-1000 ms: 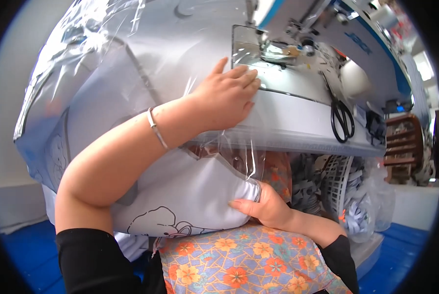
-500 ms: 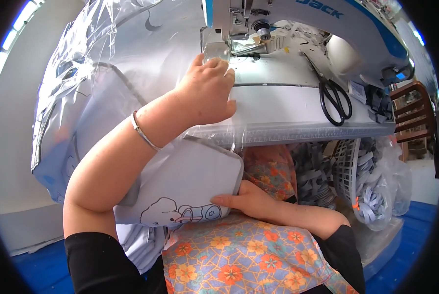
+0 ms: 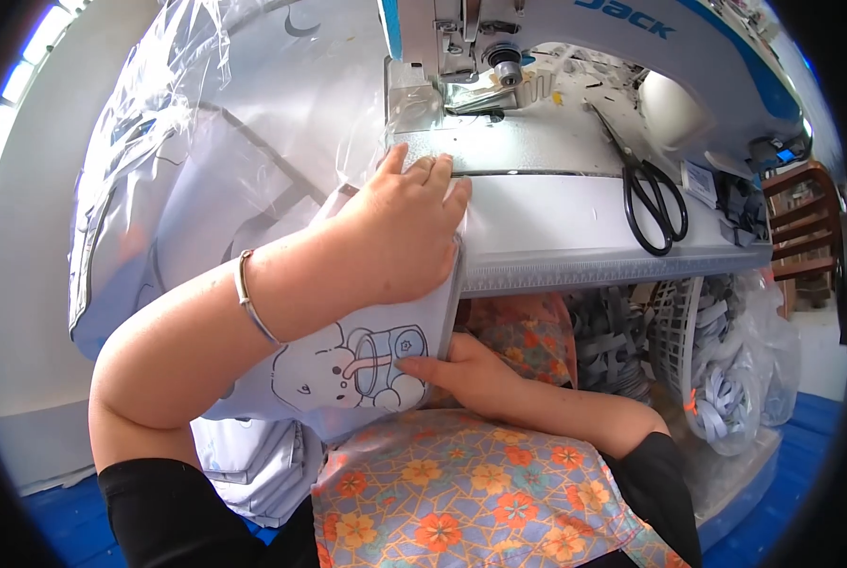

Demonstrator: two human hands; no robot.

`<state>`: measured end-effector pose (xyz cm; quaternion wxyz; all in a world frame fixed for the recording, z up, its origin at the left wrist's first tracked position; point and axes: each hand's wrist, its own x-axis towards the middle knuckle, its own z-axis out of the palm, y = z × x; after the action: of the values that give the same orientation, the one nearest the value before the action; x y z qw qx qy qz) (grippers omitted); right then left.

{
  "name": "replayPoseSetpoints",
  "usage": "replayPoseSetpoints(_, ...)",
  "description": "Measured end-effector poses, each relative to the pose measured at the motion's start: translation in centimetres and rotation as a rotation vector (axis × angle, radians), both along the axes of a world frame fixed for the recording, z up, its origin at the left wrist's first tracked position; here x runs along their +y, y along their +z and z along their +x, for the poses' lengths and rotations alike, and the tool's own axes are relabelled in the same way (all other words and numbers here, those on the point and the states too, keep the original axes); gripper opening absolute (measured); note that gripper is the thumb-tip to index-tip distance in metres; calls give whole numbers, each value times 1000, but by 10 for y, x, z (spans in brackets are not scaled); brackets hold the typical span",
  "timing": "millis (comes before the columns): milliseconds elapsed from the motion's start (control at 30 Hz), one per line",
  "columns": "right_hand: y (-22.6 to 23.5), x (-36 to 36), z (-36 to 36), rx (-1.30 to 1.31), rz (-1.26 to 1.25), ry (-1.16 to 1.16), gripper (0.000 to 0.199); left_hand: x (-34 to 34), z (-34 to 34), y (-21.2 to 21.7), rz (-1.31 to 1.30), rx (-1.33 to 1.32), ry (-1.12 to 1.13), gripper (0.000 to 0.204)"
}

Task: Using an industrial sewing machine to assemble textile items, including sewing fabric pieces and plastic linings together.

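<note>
A pale fabric panel (image 3: 334, 383) with a grey bound edge and a cartoon animal print hangs over the front of the sewing table. My right hand (image 3: 461, 367) grips its right edge, thumb on the print and the other fingers behind. On the panel's upper part, at the table's front edge, lies my left hand (image 3: 409, 232), palm down with fingers apart. Its fingertips are just short of the needle area of the sewing machine (image 3: 480, 66). Clear plastic film (image 3: 348, 142) spreads beside the left fingers, over more pale fabric (image 3: 253, 71).
Black-handled scissors (image 3: 652, 204) lie on the table's right side. A ruler strip (image 3: 575, 273) runs along the front edge. Below it, a white basket (image 3: 674, 322) and a plastic bag (image 3: 726, 407) hold fabric strips. Folded pale fabric (image 3: 258, 469) sits at lower left.
My left hand has drawn back from the needle area toward me. The panel's upper right edge has risen to the table edge under it, with my right hand slightly higher.
</note>
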<state>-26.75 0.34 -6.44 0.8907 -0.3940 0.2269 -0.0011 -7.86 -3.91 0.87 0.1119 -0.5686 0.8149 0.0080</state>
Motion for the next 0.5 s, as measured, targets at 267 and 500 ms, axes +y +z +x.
replayPoseSetpoints(267,-11,1,5,-47,46,-103,36,-4,9,-23,-173,109,61,55)
replayPoseSetpoints(500,-16,0,6,-95,17,-71,36,-22,21,-37,-414,376,58,43)
